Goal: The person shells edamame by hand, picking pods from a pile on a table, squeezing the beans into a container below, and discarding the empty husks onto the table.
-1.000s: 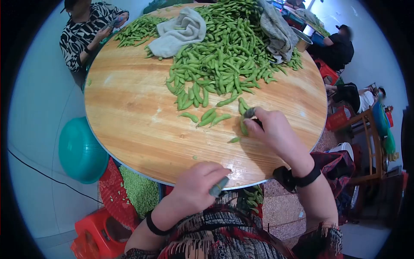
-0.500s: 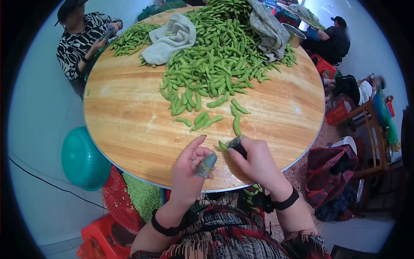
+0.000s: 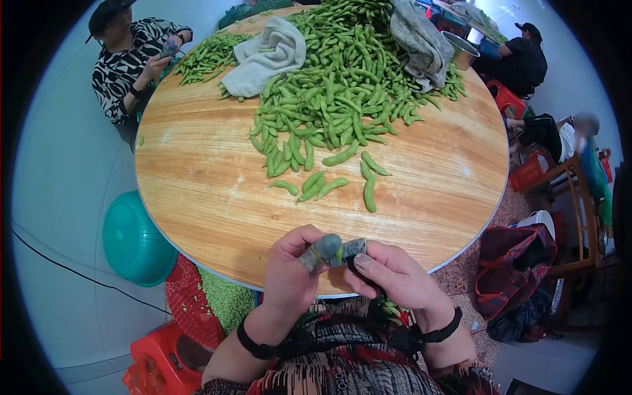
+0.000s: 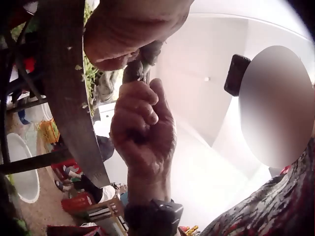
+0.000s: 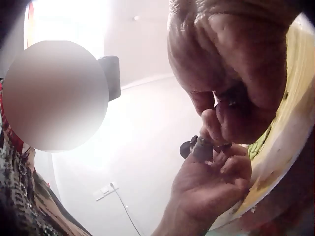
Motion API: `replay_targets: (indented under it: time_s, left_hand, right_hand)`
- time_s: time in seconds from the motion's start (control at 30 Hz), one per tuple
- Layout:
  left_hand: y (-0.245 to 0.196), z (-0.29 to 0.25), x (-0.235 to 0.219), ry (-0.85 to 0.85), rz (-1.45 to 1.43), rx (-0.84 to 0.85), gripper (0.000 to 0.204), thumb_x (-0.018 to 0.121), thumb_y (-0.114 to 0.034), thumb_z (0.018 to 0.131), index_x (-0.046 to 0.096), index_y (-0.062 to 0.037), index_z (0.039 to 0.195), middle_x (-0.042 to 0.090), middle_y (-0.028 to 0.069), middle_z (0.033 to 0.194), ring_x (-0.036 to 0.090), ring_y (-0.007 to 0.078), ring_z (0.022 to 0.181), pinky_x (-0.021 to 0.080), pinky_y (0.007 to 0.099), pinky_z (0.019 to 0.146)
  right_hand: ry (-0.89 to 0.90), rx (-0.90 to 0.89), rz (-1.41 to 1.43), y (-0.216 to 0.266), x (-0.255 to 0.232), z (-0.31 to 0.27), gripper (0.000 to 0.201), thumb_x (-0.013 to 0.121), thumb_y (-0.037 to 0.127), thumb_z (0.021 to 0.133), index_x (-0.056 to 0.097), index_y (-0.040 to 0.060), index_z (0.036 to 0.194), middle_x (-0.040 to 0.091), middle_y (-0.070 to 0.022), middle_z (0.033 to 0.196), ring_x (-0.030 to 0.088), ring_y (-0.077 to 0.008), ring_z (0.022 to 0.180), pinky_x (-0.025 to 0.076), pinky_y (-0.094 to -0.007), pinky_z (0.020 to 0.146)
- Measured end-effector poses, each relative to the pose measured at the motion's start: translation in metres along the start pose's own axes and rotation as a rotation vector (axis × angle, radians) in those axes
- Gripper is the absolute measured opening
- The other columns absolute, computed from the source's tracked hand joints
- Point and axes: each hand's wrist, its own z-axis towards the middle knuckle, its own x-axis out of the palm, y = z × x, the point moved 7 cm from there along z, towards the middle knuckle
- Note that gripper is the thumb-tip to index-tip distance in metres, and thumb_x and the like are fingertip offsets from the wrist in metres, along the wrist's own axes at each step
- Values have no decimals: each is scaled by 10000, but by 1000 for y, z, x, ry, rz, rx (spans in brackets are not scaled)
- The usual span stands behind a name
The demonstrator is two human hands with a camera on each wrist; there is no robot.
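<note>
Item: one pod (image 3: 337, 254), held at the near edge of the counter (image 3: 197, 191), between the two hands and mostly hidden by them.

Left hand (image 3: 293, 273): fingers curled, thumb in a grey-green cot (image 3: 321, 250) pressed to the pod's left end.

Right hand (image 3: 388, 276): fingers curled, pinching the pod's right end with a taped fingertip (image 3: 355, 247).

Handling, as judged: light, small, a soft shell over firm beans; likely a little slippery, easily bruised. Best taken at both tips, thumbs along the seam (the cots would add grip).

Position: raised just above the counter rim, touching both hands, well apart from the loose pods (image 3: 329, 184) and the big heap (image 3: 342, 85) beyond.
</note>
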Motion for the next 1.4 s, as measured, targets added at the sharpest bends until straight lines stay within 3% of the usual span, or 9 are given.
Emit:
replay_targets:
  time_s: [0.2,0.4,0.5,0.57,0.7,1.1,1.2,1.3,1.4]
  left_hand:
    - [1,1,-1,-53,173,7,169,615,10,756,592,-11,921,549,31,817,484,72,669,374,185,547]
    - [-5,1,10,185,27,-21,153,581,-22,801,588,16,949,570,51,872,477,66,655,353,174,524]
    - [-1,-1,9,100,219,-35,140,572,-36,815,591,19,942,576,62,878,477,72,651,345,177,519]
    - [-2,-2,2,-29,229,76,154,570,-49,821,598,20,956,584,62,883,470,76,639,345,183,525]
    - [2,-4,-9,-45,22,22,164,572,-49,818,607,18,963,590,69,883,467,76,645,346,190,535]
    - [1,-12,8,288,-354,-195,168,551,-59,825,610,23,958,575,59,918,527,95,751,376,185,603]
    - [-1,-12,11,151,-139,-171,164,563,-60,818,592,25,955,571,57,845,500,96,663,395,207,596]
    - [-10,-11,9,15,353,83,142,538,-15,826,594,25,950,575,31,828,496,72,664,400,201,603]
    - [-13,-10,2,-42,382,155,179,533,40,807,585,32,978,575,9,819,495,48,673,388,189,599]
  right_hand:
    - [-146,-100,-264,4,-7,1,212,419,149,947,492,22,794,455,34,614,386,-38,509,323,-193,459]
    - [-79,91,295,-14,-3,4,205,446,121,933,509,19,766,462,36,599,392,-32,500,316,-191,448]
    - [-101,35,214,-16,-4,6,163,498,117,908,537,2,800,509,17,630,442,-55,514,355,-201,470]
    - [-407,-301,-576,13,-9,-1,126,548,108,878,560,-15,855,544,-2,643,489,-83,539,398,-223,500]
    - [-370,-287,-548,7,-5,1,132,585,105,852,574,-23,884,560,-13,638,520,-102,564,427,-246,526]
    - [3,134,476,-14,13,-1,137,561,104,876,554,30,761,495,27,576,362,-4,457,263,-163,412]
    - [-65,110,397,-14,10,1,147,568,102,865,555,19,744,485,31,580,379,-3,485,280,-163,431]
    - [-388,-252,-432,8,-5,0,157,584,109,827,549,-19,743,453,24,578,403,-30,544,343,-210,471]
    - [-345,-184,-388,1,-6,6,165,585,121,833,563,-24,757,473,17,571,426,-43,547,365,-243,472]
